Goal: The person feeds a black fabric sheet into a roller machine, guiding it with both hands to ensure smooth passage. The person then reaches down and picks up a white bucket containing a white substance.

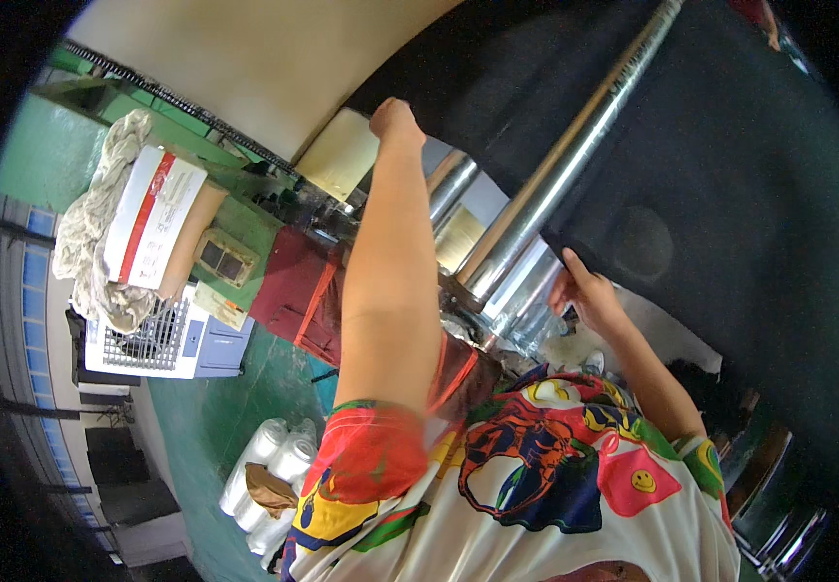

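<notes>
Green floor (196,412) below, black sheet (730,175) broad, matte; how closed my left grip (397,120) is, I can't tell; right grip (586,293) loosely parted.

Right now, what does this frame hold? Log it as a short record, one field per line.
Left grip: curled, at the edge of the black sheet; hold unclear
Right grip: thumb extended, right of the lower end of the metal roller; contact unclear
Metal roller: slants across the view
Left side: white box with a red stripe, beside a pale tangled bundle
Floor: green; wrapped rolls, brown piece on top
</notes>
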The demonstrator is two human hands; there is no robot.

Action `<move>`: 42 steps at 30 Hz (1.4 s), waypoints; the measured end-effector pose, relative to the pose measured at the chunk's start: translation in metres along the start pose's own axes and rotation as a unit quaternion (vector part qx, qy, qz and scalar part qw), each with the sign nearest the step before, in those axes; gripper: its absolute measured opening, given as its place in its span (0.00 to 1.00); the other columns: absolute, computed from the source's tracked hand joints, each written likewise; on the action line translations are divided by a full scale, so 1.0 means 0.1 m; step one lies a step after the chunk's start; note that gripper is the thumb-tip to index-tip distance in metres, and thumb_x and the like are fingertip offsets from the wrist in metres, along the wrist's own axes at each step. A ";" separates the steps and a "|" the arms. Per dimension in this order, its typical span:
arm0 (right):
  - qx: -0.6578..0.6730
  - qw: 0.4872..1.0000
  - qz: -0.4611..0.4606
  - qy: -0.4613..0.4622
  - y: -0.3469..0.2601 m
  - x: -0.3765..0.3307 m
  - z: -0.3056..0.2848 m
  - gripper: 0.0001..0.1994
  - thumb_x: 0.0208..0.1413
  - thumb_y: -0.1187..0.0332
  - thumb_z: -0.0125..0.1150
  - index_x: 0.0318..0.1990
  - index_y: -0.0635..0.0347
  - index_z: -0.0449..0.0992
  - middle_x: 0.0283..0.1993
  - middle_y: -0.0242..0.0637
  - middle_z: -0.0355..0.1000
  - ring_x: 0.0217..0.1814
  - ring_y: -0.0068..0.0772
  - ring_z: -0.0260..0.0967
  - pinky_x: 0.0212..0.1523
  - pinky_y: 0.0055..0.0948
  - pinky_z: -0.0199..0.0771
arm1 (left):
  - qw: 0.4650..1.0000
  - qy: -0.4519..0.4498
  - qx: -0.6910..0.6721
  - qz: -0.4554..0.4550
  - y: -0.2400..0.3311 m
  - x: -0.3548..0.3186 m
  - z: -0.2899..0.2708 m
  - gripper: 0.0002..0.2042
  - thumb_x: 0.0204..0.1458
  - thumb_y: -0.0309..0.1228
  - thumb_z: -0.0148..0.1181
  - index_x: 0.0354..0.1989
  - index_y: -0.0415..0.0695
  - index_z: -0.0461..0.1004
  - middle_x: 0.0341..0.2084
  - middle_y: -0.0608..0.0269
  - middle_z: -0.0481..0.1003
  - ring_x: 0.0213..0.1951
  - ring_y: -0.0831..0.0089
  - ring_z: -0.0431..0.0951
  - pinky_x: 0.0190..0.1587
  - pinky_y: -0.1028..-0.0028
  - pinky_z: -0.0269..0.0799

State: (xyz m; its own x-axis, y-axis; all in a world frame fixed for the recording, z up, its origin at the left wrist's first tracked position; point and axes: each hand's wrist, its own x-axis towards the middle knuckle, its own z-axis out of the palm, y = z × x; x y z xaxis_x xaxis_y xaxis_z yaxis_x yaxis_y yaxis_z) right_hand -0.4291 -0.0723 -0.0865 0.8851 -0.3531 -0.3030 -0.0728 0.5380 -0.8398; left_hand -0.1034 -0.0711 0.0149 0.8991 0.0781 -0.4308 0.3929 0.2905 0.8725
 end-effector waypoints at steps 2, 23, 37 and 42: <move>-0.018 0.999 0.023 -0.027 0.02 0.13 0.00 0.28 0.54 0.49 0.34 0.18 0.65 0.69 0.18 0.43 0.68 0.18 0.29 0.65 0.28 0.23 0.65 | 0.990 -0.096 0.067 0.079 -0.09 0.17 -0.03 0.12 0.39 0.21 0.51 0.35 0.37 0.69 0.38 0.51 0.69 0.39 0.63 0.69 0.40 0.69 0.66; 0.175 0.835 -0.272 0.445 -0.11 -1.80 -2.27 0.21 0.50 0.61 0.49 0.48 0.67 0.60 0.46 0.48 0.61 0.45 0.42 0.62 0.43 0.34 0.67 | 0.932 -0.345 0.112 -0.004 -0.09 0.14 0.07 0.21 0.42 0.23 0.51 0.48 0.44 0.61 0.50 0.55 0.58 0.45 0.60 0.64 0.46 0.63 0.61; 0.256 0.859 -0.201 0.396 0.86 -1.81 -1.45 0.09 0.51 0.65 0.49 0.27 0.62 0.66 0.15 0.40 0.66 0.12 0.28 0.61 0.15 0.25 0.62 | 0.966 -0.249 0.073 0.018 -0.08 0.29 -0.03 0.17 0.41 0.22 0.52 0.43 0.39 0.64 0.45 0.54 0.65 0.45 0.64 0.66 0.52 0.63 0.53; 0.229 0.876 -0.195 0.377 0.80 -1.64 -1.22 0.13 0.51 0.67 0.49 0.16 0.59 0.63 0.14 0.40 0.66 0.11 0.27 0.62 0.12 0.24 0.63 | 0.997 -0.041 -0.060 -0.021 -0.04 0.36 -0.11 0.17 0.42 0.25 0.52 0.42 0.33 0.62 0.43 0.53 0.66 0.41 0.63 0.69 0.40 0.65 0.66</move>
State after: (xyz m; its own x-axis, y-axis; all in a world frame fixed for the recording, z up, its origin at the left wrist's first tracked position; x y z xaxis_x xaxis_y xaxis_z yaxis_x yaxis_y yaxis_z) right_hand -0.6362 -0.0647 -0.1592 0.2331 -0.8909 -0.3899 0.5129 0.4533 -0.7290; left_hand -0.0744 -0.0588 -0.0070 0.8972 -0.0135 -0.4414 0.4086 0.4045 0.8182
